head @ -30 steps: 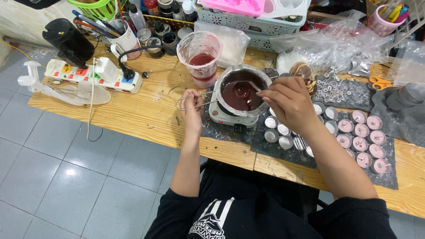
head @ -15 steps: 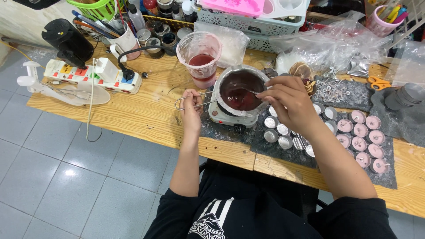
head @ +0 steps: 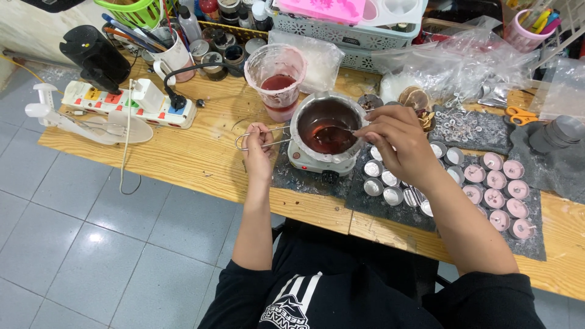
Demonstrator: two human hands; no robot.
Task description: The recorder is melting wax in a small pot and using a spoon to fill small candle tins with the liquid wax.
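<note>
The wooden counter (head: 183, 158) is crowded. Your left hand (head: 259, 146) grips the wire handle (head: 256, 139) pointing left from the pot (head: 323, 131) mid-counter. Your right hand (head: 396, 143) pinches, maybe, a spoon (head: 334, 131) inside.

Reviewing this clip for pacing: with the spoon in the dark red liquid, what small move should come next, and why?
Probably keep stirring: the right hand holds a spoon dipped in the round metal pot of dark red liquid, the left hand steadies its wire handle, and several small round tins look unfilled.
</note>
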